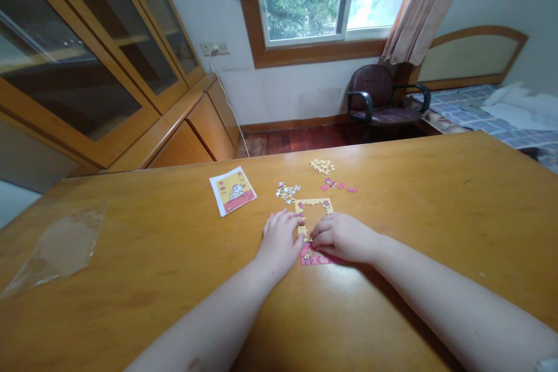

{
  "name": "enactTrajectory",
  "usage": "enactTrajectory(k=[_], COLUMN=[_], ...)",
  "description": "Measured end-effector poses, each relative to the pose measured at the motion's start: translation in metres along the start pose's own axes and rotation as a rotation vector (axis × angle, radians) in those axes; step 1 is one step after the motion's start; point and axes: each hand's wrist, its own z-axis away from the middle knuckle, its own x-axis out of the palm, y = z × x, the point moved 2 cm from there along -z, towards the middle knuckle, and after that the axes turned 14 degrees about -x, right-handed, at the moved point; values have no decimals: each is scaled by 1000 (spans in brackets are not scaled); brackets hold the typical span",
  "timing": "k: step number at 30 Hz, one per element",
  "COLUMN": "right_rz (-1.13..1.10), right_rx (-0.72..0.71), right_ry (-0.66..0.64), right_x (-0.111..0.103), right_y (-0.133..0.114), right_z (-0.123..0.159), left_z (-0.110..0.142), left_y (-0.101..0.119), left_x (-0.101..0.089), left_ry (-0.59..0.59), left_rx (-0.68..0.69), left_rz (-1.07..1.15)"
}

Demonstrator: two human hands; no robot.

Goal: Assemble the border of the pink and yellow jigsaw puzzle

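Note:
A partly joined jigsaw puzzle point(314, 202), yellow at the top and pink at the bottom, lies on the wooden table as a frame with an open middle. My left hand point(281, 237) rests at its left edge, fingers stretched out and touching the border. Over the lower right part, my right hand point(342, 236) has its fingers pinched together near the pink section; what they hold is too small and covered to make out. Loose pieces lie beyond in piles: white pieces point(288, 192), pink pieces point(341, 185) and yellow pieces point(322, 165).
A picture card point(233, 190) showing a cartoon animal lies left of the piles. A clear plastic bag point(65, 241) is at the table's left. Beyond the table point(174, 256) stand a glass-door cabinet point(131, 40), an office chair point(375, 93) and a bed point(471, 104).

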Motion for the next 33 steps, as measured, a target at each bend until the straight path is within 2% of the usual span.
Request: enactTrajectory(k=[11,14,16,20,24,27,33], right_rz=[-19,-20,27,195,248,251,228], right_rx=[54,52,115,427,637,682,674], right_ry=[-46,-14,39,141,130,109,125], right_x=[0,-3,-7,-15,-17,-16,-13], right_y=[0,0,3,20,33,34,36], right_z=[0,0,2,10,15,15,15], left_z=[0,1,1,3,4,4,5], left_y=[2,2,2,4,5,5,6], left_x=[-1,-2,-3,-4,-3,-2,-3], left_ry=[-36,-40,-39,-84,-154,-175,-181], left_rx=[-42,-51,-50,-39,-36,-41,-37], left_rz=[-32,-49,-65,-108,-147,-157,-160])
